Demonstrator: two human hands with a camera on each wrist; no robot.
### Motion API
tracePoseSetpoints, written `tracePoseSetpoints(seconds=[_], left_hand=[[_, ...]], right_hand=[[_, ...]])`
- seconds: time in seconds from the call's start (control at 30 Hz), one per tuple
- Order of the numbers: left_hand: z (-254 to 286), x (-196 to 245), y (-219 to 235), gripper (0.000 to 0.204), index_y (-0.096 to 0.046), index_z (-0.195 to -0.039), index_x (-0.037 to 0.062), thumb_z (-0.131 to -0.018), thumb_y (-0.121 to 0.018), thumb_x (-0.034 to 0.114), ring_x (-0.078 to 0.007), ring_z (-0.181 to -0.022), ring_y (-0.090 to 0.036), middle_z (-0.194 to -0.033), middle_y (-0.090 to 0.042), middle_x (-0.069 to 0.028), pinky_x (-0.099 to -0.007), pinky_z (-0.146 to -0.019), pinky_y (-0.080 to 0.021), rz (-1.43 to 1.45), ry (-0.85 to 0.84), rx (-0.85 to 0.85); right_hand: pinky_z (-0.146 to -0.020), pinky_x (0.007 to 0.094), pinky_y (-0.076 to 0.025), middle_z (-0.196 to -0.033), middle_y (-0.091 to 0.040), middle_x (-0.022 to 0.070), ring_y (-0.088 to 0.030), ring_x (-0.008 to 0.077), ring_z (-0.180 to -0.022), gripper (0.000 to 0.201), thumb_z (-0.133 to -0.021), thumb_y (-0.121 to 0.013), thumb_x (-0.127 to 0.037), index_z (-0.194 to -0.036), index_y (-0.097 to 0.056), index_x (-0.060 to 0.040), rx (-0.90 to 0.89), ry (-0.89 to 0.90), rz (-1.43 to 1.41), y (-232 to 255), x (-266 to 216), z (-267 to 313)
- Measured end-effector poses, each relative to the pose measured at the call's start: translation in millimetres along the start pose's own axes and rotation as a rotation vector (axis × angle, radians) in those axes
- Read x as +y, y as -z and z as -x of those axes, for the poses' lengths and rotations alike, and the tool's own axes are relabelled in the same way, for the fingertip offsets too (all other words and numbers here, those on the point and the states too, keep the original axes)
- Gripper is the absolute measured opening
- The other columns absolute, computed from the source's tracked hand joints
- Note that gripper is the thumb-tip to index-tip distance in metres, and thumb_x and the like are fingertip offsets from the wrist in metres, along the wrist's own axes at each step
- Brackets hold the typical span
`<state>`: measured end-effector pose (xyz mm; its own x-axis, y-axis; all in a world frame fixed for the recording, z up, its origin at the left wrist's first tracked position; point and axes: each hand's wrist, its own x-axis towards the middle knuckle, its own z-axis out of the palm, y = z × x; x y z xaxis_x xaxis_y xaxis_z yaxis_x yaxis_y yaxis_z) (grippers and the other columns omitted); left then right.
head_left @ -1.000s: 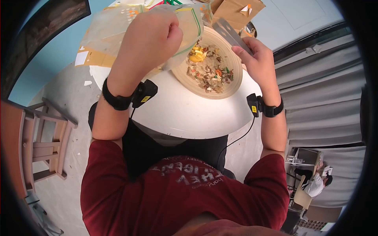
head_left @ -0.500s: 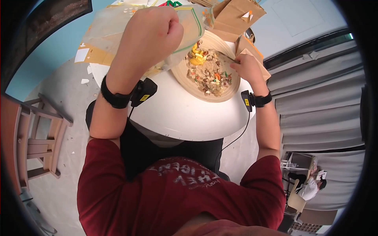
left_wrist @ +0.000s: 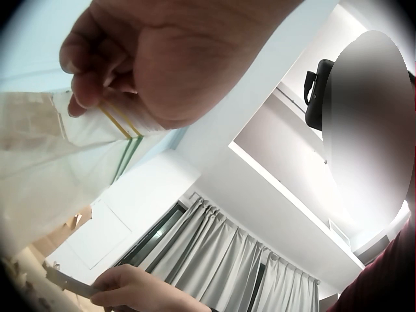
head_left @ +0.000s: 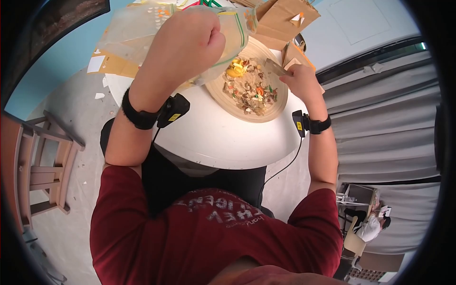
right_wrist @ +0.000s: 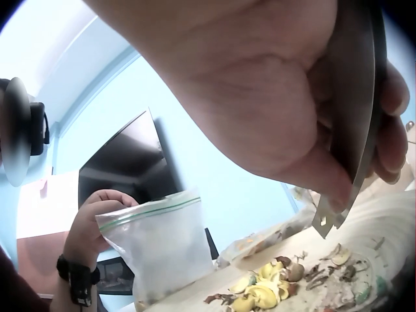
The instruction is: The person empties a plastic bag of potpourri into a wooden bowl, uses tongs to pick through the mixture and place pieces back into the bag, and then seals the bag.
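At upper centre, the left hand (head_left: 186, 45) pinches a clear plastic green-sealed bag (right_wrist: 170, 240); the right hand (head_left: 304, 81) grips a flat grey metal blade (head_left: 276, 67) over a round pale-wood plate (head_left: 258, 49) of multicoloured scraps (head_left: 259, 92) (judged step: gathering; next calls for a steady bag).

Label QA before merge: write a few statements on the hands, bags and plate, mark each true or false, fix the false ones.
1. The left hand holds a plastic bag. True.
2. The right hand is empty. False: the right hand grips a metal blade.
3. Yellow pieces lie on the plate. True.
4. The paper bag stands between person and plate. False: the paper bag stands beyond the plate.
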<state>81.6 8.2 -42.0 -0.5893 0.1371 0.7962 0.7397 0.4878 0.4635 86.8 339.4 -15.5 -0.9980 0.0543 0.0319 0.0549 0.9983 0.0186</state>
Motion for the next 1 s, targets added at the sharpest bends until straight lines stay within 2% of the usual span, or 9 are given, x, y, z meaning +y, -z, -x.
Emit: tracePoseSetpoints(seconds=[0.1, 0.2, 0.3, 0.5, 0.6, 0.7, 0.9, 1.0], left_hand=[[0.2, -0.6, -0.6, 0.011, -0.068, -0.088, -0.0012, -0.087, -0.063, 0.009, -0.0304, -0.064, -0.064, -0.072, -0.065, -0.0158, -0.0385, -0.062, -0.05, 0.016, -0.007, 0.003], [-0.4, -1.8, -0.3, 0.011, -0.068, -0.087, -0.001, -0.087, -0.063, 0.009, -0.0322, -0.064, -0.064, -0.072, -0.065, -0.0165, -0.0399, -0.062, -0.05, -0.003, -0.014, -0.003], [-0.2, -3.4, -1.6, 0.012, -0.068, -0.085, -0.001, -0.086, -0.062, 0.009, -0.0339, -0.065, -0.064, -0.073, -0.066, -0.0173, -0.0412, -0.063, -0.05, -0.027, -0.019, 0.0], [-0.3, -1.4, -1.3, 0.013, -0.068, -0.085, -0.0012, -0.086, -0.062, 0.01, -0.0352, -0.067, -0.064, -0.073, -0.066, -0.0176, -0.0425, -0.063, -0.05, -0.028, -0.021, 0.0], [0.1, -2.1, -2.7, 0.013, -0.068, -0.085, -0.0011, -0.086, -0.061, 0.01, -0.0358, -0.068, -0.065, -0.073, -0.066, -0.0178, -0.0432, -0.065, -0.05, -0.044, -0.025, 0.001], [-0.2, -1.2, -2.4, 0.014, -0.068, -0.085, -0.0011, -0.086, -0.061, 0.011, -0.0369, -0.07, -0.065, -0.074, -0.066, -0.0182, -0.0442, -0.066, -0.05, -0.055, -0.027, -0.01], [0.6, 1.0, -0.2, 0.014, -0.069, -0.085, -0.0009, -0.086, -0.061, 0.011, -0.0386, -0.072, -0.064, -0.074, -0.066, -0.0191, -0.0455, -0.068, -0.051, -0.058, -0.032, -0.002], [1.0, 0.3, -0.1, 0.014, -0.069, -0.085, -0.0008, -0.085, -0.061, 0.011, -0.0387, -0.072, -0.065, -0.074, -0.066, -0.0193, -0.0456, -0.068, -0.051, -0.065, -0.015, -0.021]], right_hand=[[-0.074, 0.0421, -0.056, -0.083, -0.073, 0.0224, -0.073, 0.0347, -0.079, 0.03, -0.084, -0.077, -0.024, -0.095, -0.076, 0.0037, -0.014, -0.06, -0.068, -20.8, 17.1, -11.7], [-0.068, 0.039, -0.056, -0.074, -0.072, 0.0174, -0.072, 0.0279, -0.068, 0.027, -0.083, -0.076, -0.021, -0.094, -0.076, 0.0041, -0.088, -0.068, -0.244, -31.2, 26.9, -17.3], [-0.063, 0.0372, -0.055, -0.069, -0.071, 0.0144, -0.07, 0.0243, -0.061, 0.025, -0.084, -0.076, -0.019, -0.092, -0.076, 0.0046, -0.083, -0.025, -0.262, -33.8, 26.0, -18.0], [-0.065, 0.0387, -0.055, -0.073, -0.072, 0.0175, -0.071, 0.028, -0.065, 0.026, -0.083, -0.077, -0.02, -0.091, -0.076, 0.0048, -0.021, -0.017, -0.276, -26.3, 20.9, -16.0], [-0.069, 0.0404, -0.056, -0.076, -0.072, 0.0196, -0.071, 0.0313, -0.07, 0.029, -0.082, -0.078, -0.022, -0.094, -0.077, 0.0041, 0.069, 0.055, -0.158, -22.3, 20.5, -13.3], [-0.073, 0.0418, -0.056, -0.078, -0.072, 0.0209, -0.072, 0.0343, -0.076, 0.03, -0.082, -0.078, -0.023, -0.097, -0.077, 0.0031, -0.005, -0.029, -0.103, -19.1, 17.0, -11.1], [-0.06, 0.0356, -0.055, -0.072, -0.072, 0.0148, -0.07, 0.0226, -0.06, 0.024, -0.083, -0.077, -0.018, -0.09, -0.074, 0.0054, -0.152, -0.086, -0.337, -31.9, 25.3, -16.6], [-0.047, 0.0274, -0.047, -0.064, -0.066, 0.0052, -0.062, 0.0117, -0.052, 0.018, -0.086, -0.076, -0.014, -0.084, -0.071, 0.0036, -0.125, -0.047, -0.394, -33.0, 26.8, -16.2]])
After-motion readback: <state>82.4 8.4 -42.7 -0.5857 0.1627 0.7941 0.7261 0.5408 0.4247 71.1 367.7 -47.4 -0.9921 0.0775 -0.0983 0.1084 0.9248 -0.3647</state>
